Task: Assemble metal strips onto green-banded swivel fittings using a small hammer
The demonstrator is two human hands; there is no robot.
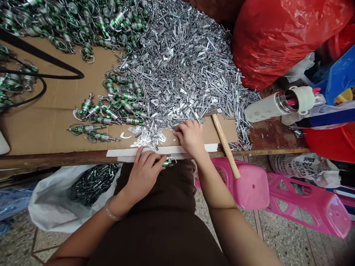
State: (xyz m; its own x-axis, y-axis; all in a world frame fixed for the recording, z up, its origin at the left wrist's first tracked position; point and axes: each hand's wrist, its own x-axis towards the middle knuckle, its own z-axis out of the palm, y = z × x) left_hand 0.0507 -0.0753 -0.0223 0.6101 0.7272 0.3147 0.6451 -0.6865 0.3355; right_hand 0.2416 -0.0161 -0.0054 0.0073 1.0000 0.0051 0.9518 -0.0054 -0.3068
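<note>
My left hand (142,177) is at the table's front edge, its fingers closed on a small green-and-silver metal assembly (168,162) with a wire loop. My right hand (191,138) rests with curled fingers at the near edge of a large heap of silver metal strips (177,70). Whether it holds a strip is hidden. A wooden-handled hammer (224,144) lies just right of that hand, its head against the heap. Finished green-and-silver assemblies (111,107) lie in clusters left of the heap on a brown cardboard sheet (47,129).
A white plastic bag (61,199) of dark parts stands on the floor at my left. A pink plastic stool (249,184) stands to the right, with a red plastic bag (283,40) and an insulated bottle (280,103) at the table's far right. Black cable (36,77) crosses the cardboard.
</note>
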